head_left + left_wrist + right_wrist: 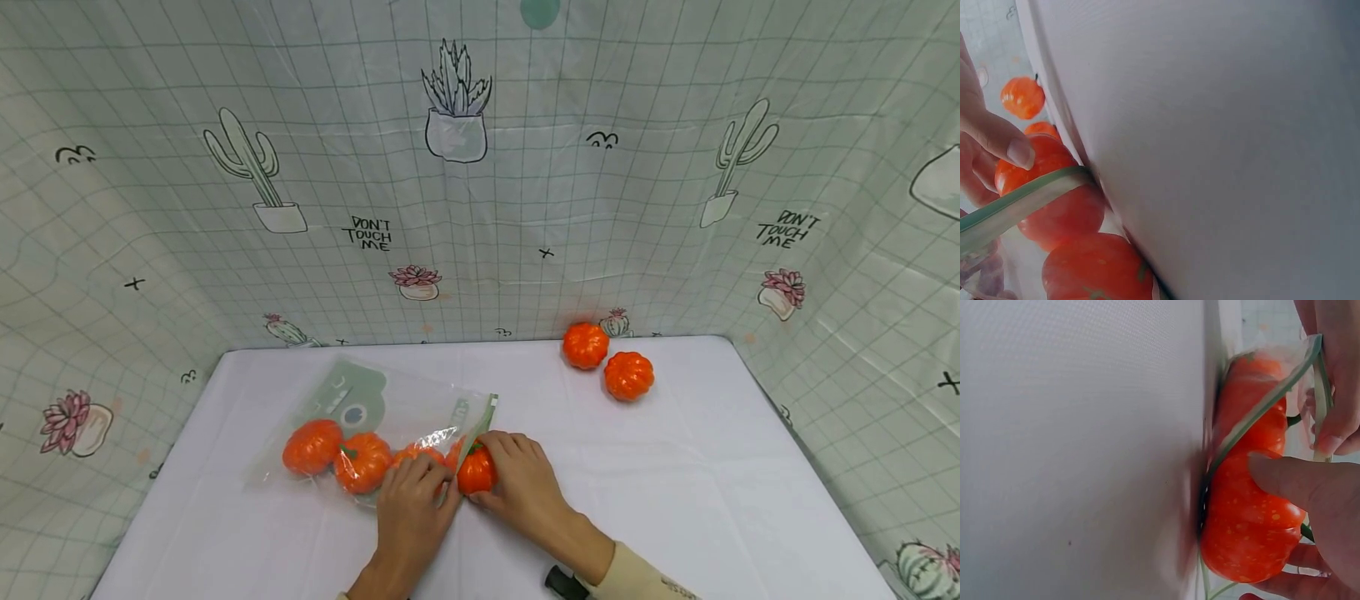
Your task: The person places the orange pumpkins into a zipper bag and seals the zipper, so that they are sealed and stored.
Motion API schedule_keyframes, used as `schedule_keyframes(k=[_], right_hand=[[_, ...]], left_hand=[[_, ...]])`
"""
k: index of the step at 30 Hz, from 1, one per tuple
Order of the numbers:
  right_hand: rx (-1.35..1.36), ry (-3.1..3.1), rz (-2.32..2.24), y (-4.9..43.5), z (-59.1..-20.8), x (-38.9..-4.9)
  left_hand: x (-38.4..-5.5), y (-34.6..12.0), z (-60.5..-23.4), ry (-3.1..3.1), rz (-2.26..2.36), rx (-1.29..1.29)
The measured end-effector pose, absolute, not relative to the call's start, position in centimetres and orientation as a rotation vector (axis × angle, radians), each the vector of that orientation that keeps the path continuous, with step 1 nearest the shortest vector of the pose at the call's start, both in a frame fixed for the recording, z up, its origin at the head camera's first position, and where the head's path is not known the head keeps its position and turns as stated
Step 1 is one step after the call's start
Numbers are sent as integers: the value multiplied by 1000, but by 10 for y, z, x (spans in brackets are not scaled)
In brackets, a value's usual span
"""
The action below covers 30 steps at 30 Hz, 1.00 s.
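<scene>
A clear zip bag [408,396] with a green edge strip lies on its side, several small orange toy pumpkins [363,463] inside it. My left hand [415,508] pinches the strip at the bag's mouth, as the right wrist view shows, and covers part of a pumpkin in the bag. My right hand [525,483] grips another orange pumpkin [1254,519] with a green stem, thumb on one side and fingers on the other. This pumpkin is at the mouth, partly past the green strip [1029,200] and against a pumpkin inside.
Two more orange pumpkins, one [586,345] by the back edge and one [629,376] just in front, rest at the back right of the white-covered table [697,492]. A cactus-print cloth [495,208] hangs behind. A black object [566,582] shows by my right sleeve.
</scene>
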State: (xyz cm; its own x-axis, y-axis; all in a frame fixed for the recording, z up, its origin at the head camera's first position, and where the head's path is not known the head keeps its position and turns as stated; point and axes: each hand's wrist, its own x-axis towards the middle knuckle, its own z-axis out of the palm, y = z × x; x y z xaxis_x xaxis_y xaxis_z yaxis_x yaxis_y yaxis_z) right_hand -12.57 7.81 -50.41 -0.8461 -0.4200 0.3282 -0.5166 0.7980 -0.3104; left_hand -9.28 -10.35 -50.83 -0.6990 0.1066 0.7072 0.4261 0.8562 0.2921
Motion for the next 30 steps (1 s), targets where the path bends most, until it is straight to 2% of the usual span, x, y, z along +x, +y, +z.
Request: schedule_keyframes(k=[30], right_hand=[[667,-2704,571,73,-504,-131]], left_hand=[[-94,-101,-505,-2295,-602,-393]])
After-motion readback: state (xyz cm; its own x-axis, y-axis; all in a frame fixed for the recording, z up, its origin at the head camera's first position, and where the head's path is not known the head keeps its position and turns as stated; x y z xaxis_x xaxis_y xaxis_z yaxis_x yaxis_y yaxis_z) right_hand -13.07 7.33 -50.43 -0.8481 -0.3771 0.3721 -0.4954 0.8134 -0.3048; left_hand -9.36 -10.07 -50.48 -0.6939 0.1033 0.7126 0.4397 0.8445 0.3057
